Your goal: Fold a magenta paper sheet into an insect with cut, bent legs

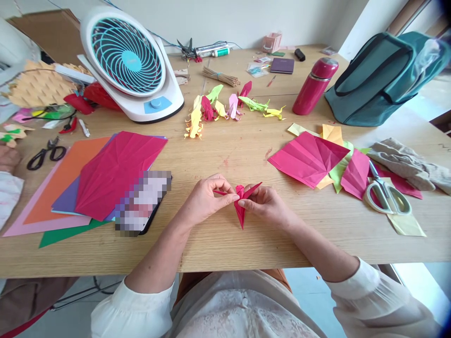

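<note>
Between my two hands, over the front of the table, is a red folded-paper figure [240,213] with a point hanging down and narrow points to either side. My left hand [212,195] pinches its left upper part between thumb and fingertips. On the other side, my right hand [268,205] grips the figure with the thumb in front and the fingers behind. My fingers hide part of the folds. Beyond my hands stand several finished paper figures [232,107] in yellow, pink, green and red.
At left lie coloured paper sheets [100,188], a phone [144,202] and black scissors [47,152], near another person's hand [9,158]. White-handled scissors [387,197] rest on paper pieces at right. Behind stand a fan [132,61], a red flask [314,87] and a teal bag [375,80].
</note>
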A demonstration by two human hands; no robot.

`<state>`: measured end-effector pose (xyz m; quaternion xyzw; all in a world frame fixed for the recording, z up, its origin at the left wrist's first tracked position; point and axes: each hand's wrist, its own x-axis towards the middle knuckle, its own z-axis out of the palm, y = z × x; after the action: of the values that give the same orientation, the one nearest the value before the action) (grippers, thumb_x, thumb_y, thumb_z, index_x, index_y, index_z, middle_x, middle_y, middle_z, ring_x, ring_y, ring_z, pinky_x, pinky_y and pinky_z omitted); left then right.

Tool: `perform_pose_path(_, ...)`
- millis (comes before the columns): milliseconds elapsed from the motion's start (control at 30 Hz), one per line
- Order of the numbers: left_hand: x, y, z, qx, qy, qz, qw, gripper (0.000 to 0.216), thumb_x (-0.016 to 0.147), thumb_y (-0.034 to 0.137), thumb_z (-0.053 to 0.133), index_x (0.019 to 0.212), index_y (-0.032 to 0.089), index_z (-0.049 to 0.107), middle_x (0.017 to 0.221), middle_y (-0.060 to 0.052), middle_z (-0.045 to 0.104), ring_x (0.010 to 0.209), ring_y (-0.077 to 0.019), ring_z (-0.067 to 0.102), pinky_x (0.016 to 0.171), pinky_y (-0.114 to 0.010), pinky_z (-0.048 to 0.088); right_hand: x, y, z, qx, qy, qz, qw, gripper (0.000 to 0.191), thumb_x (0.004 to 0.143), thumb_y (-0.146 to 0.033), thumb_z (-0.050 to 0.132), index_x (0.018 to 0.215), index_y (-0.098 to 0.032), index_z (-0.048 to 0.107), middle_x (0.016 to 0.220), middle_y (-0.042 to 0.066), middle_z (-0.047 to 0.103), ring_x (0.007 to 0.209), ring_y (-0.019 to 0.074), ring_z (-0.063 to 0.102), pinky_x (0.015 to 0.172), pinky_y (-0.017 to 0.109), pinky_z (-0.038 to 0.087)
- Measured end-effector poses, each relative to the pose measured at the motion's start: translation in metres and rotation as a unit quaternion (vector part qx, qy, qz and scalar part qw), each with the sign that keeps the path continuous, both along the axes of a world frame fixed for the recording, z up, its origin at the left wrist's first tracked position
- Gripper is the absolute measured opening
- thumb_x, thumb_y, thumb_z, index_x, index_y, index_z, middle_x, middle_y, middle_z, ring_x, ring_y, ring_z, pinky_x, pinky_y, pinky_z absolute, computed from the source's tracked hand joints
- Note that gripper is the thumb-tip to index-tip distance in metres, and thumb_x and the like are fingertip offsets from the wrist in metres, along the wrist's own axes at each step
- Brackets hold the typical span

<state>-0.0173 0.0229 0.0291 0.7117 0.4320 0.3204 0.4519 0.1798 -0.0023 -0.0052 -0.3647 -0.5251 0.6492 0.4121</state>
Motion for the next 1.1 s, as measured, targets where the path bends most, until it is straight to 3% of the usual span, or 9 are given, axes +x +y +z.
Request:
perform_pose_path(100, 0.002, 0.000, -0.004, -0.045, -0.044, 0.036, 0.997, 0.019, 0.078, 0.033, 0.081, 0.084, 0.018, 0.072, 0.091, -0.002, 0.068, 0.086, -0.0148, 0.062, 0.082, -0.028, 0.046, 0.000, 0.002, 0.002, -0.005, 0.025, -0.021, 0.999, 0.031, 0.075, -0.046, 0.082, 0.078, -0.019, 0.067, 0.073, -0.001, 0.064, 0.068, 0.0129, 0.056, 0.068, 0.028, 0.047)
perform_pose_path(200, 0.009, -0.001, -0.010, -0.148, -0.156, 0.072, 0.974, 0.039, 0.072, 0.039, 0.086, 0.099, 0.018, 0.067, 0.096, -0.001, 0.068, 0.084, -0.0140, 0.062, 0.079, -0.027, 0.047, 0.000, 0.003, 0.004, -0.017, 0.045, -0.056, 0.997, 0.033, 0.074, -0.046, 0.084, 0.075, -0.019, 0.065, 0.068, -0.002, 0.061, 0.063, 0.0109, 0.053, 0.063, 0.026, 0.045)
perform_pose_path(333, 0.021, -0.005, -0.015, -0.181, -0.239, 0.040, 0.953, 0.034, 0.068, 0.038, 0.089, 0.078, 0.015, 0.066, 0.083, 0.000, 0.065, 0.080, -0.0125, 0.061, 0.077, -0.025, 0.048, -0.001, 0.004, 0.003, -0.018, 0.047, -0.082, 0.995, 0.034, 0.072, -0.046, 0.085, 0.076, -0.018, 0.067, 0.065, -0.003, 0.061, 0.058, 0.0094, 0.050, 0.057, 0.025, 0.044)
perform_pose_path(467, 0.022, -0.006, -0.017, -0.192, -0.236, 0.063, 0.950, 0.033, 0.074, 0.041, 0.084, 0.077, 0.015, 0.066, 0.072, 0.001, 0.063, 0.065, -0.0083, 0.054, 0.062, -0.022, 0.043, -0.001, 0.005, 0.003, -0.034, 0.084, -0.068, 0.994, 0.034, 0.071, -0.041, 0.088, 0.086, -0.020, 0.066, 0.073, -0.002, 0.068, 0.063, 0.0113, 0.061, 0.063, 0.026, 0.052)
perform_pose_path(633, 0.019, -0.007, -0.018, -0.202, -0.238, 0.076, 0.947, 0.036, 0.075, 0.045, 0.082, 0.086, 0.015, 0.064, 0.076, -0.001, 0.067, 0.060, -0.0080, 0.055, 0.052, -0.020, 0.038, 0.001, 0.005, 0.003, -0.031, 0.090, -0.029, 0.995, 0.030, 0.078, -0.042, 0.082, 0.085, -0.019, 0.065, 0.080, 0.002, 0.072, 0.073, 0.0141, 0.069, 0.076, 0.030, 0.057)
perform_pose_path(767, 0.022, -0.008, -0.018, -0.201, -0.218, 0.075, 0.952, 0.039, 0.072, 0.045, 0.084, 0.089, 0.015, 0.067, 0.081, -0.004, 0.069, 0.065, -0.0117, 0.061, 0.048, -0.020, 0.037, 0.001, 0.004, 0.001, -0.027, 0.076, -0.058, 0.995, 0.030, 0.078, -0.042, 0.082, 0.080, -0.019, 0.063, 0.074, 0.000, 0.069, 0.065, 0.0120, 0.066, 0.067, 0.028, 0.056)
perform_pose_path(933, 0.024, -0.008, -0.017, -0.210, -0.213, 0.060, 0.952, 0.030, 0.073, 0.040, 0.084, 0.078, 0.014, 0.070, 0.077, -0.003, 0.066, 0.066, -0.0115, 0.061, 0.049, -0.020, 0.036, -0.001, 0.003, 0.001, -0.012, 0.059, -0.094, 0.994, 0.031, 0.076, -0.042, 0.083, 0.076, -0.020, 0.062, 0.068, -0.001, 0.067, 0.060, 0.0116, 0.062, 0.059, 0.026, 0.054)
perform_pose_path(1100, 0.021, -0.005, -0.019, -0.307, -0.264, 0.046, 0.913, 0.027, 0.071, 0.037, 0.087, 0.082, 0.016, 0.075, 0.078, -0.002, 0.068, 0.069, -0.0099, 0.063, 0.050, -0.016, 0.037, -0.001, 0.003, 0.006, -0.017, 0.048, -0.107, 0.993, 0.032, 0.075, -0.042, 0.084, 0.076, -0.019, 0.063, 0.068, -0.001, 0.067, 0.057, 0.0103, 0.061, 0.056, 0.025, 0.054)
